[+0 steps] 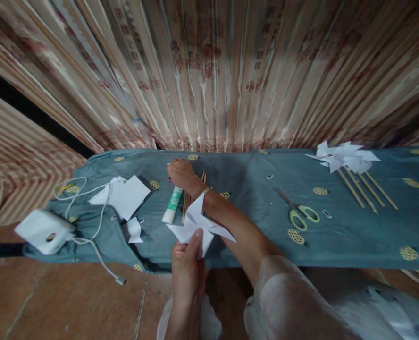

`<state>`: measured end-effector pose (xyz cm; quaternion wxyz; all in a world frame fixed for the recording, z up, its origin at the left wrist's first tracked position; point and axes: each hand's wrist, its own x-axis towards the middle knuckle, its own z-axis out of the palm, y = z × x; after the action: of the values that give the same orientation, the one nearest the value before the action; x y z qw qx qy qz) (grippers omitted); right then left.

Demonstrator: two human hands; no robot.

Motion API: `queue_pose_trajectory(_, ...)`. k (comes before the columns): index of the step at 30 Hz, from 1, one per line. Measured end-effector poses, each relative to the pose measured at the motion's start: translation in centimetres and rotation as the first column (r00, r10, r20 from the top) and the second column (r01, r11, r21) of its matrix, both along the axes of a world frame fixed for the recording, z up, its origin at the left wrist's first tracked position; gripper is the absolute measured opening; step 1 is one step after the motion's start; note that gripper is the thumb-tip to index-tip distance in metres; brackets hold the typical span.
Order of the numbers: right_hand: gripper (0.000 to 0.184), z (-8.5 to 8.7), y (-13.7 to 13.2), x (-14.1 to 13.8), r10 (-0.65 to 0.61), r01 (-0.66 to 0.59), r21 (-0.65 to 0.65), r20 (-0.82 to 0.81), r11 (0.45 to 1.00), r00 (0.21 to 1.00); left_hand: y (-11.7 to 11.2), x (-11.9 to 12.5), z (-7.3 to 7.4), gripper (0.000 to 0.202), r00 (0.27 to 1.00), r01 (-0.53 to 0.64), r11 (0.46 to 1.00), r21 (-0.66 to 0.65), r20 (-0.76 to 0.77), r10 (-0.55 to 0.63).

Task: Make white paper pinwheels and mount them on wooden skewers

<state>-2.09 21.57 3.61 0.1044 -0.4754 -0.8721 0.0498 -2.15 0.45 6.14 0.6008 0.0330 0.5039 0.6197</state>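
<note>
My left hand (187,264) is closed on a folded white paper pinwheel (199,228), pinching its lower edge with the thumb on top, just above the near edge of the teal cloth (245,189). My right hand (181,174) reaches across to the far side of the cloth with its fingers curled down beside a bundle of thin wooden sticks (186,206). What those fingers hold is hidden. A white and green glue stick (172,204) lies just left of the sticks.
Green-handled scissors (299,213) lie to the right. Finished white pinwheels on sticks (347,158) rest at the far right. White paper sheets (126,195), a scrap (134,230), a white box (43,230) and its cable (92,225) sit left. A striped curtain (209,75) hangs behind.
</note>
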Motion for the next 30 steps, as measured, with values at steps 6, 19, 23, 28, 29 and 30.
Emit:
queue_pose_trajectory(6,0.029,-0.1,-0.3,0.1,0.002,-0.002,0.006,-0.009,1.000,1.000,0.1,0.1,-0.1,0.033,1.000,-0.008,1.000,0.004,-0.001,0.008)
queue_pose_trajectory(19,0.026,0.0,-1.0,2.2,-0.085,0.100,0.052,-0.242,0.994,0.967,0.1,0.2,0.0,0.031,1.000,-0.010,1.000,0.005,-0.007,0.010)
queue_pose_trajectory(23,0.030,-0.3,-2.6,5.2,-0.179,0.197,0.018,-0.347,0.980,0.921,0.0,0.0,-0.3,0.028,1.000,-0.014,1.000,0.009,-0.005,0.014)
queue_pose_trajectory(28,0.021,-2.1,-7.9,12.3,-0.254,0.295,-0.017,-0.560,0.955,0.788,0.0,0.2,-0.8,0.030,1.000,-0.016,0.999,0.045,0.020,0.015)
queue_pose_trajectory(29,0.018,-2.6,-9.3,13.7,-0.259,0.312,-0.019,-0.604,0.950,0.754,0.0,0.4,-0.9,0.030,1.000,-0.004,0.999,0.049,0.022,0.003)
queue_pose_trajectory(30,0.016,-3.0,-10.8,15.1,-0.271,0.331,-0.023,-0.628,0.943,0.729,0.0,0.5,-1.0,0.030,1.000,0.010,0.999,0.053,0.020,-0.011)
